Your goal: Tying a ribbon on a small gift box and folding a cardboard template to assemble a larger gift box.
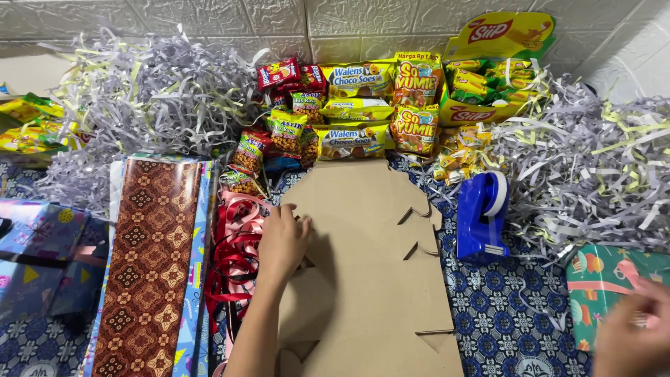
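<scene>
In the middle lay the flat brown cardboard, my left hand pressed open on its edge. My right hand, blurry and cut off, touched the green box; its grip I couldn't tell.

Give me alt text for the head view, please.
The left hand rests flat on a brown flat-folded cardboard box on a blue patterned cloth; the blurred right hand touches a green gift-wrapped box. Around lie a blue tape dispenser, red curled ribbon, snack packets and shredded paper.
</scene>
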